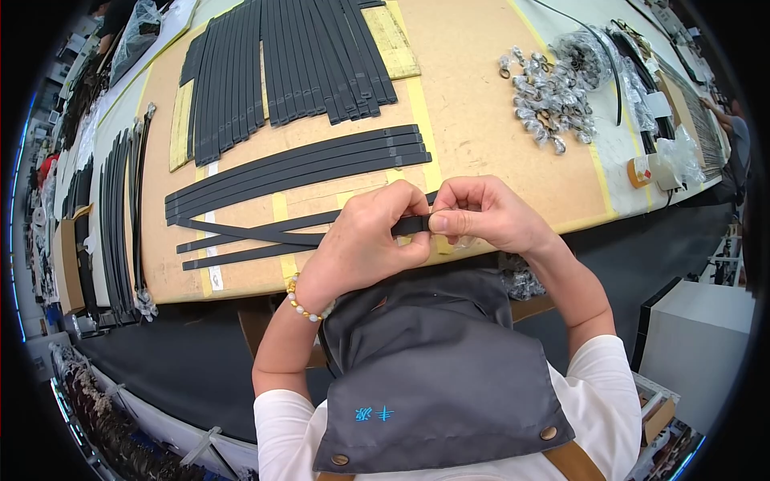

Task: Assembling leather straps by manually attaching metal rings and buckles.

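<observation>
A flat black strap (413, 225) is held over the table's near edge, its tail trailing left across other loose straps. My left hand (361, 228) is closed round it a little short of the end. Pressed together at that end are the thumb and fingers of my right hand (489, 215), a pinch that covers the tip. Something small and clear shows under the right fingers, too hidden to name. Just beyond my hands lies a small group of straps (297, 172) side by side. Part of another strap (241, 255) sits near the front edge.
Long rows of black straps (321, 64) cover the far part of the tan work board (473, 120). Plastic-wrapped metal rings or clasps (549, 100) are heaped at the right. Straps with metal ends (120, 224) lie at the left. A tape roll (639, 171) stands at far right.
</observation>
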The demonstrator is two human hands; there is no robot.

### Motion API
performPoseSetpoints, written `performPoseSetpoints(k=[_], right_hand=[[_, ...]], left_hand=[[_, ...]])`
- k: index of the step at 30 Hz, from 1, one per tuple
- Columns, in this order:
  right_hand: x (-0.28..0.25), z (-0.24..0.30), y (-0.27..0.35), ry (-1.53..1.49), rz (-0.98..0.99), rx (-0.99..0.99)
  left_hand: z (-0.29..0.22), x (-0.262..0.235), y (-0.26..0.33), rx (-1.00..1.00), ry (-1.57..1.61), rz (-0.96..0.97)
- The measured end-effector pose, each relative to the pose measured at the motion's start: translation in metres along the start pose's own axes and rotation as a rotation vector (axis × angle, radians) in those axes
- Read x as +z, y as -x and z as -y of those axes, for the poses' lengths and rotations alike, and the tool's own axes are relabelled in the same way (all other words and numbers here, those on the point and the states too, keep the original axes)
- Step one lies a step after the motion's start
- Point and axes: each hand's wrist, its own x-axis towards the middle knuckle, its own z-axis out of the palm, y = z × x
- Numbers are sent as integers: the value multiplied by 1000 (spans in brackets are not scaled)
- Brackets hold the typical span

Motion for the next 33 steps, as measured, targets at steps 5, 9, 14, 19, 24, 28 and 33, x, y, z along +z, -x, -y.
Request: performPoseSetpoints(k=[5,9,14,19,24,28,33], right_hand=[[-4,-3,-1,21,-4,23],[-4,-2,-1,31,-15,45],[-5,-4,-1,25,-11,41],[-3,-4,-1,35,-24,24],[-1,-6,-4,63,-41,-19],[6,-6,-5,63,-50,-36],[11,-18,-5,125,-87,-119]], left_hand=[[-1,1,-1,-14,-19,17],[-1,0,-2,-6,-27,32],[0,2,-2,21,-50,25],[3,4,-2,29,-56,14],[6,5,-3,49,-62,-11],[0,1,-3,21,-23,20],[-8,-1,-2,-49,54,57]])
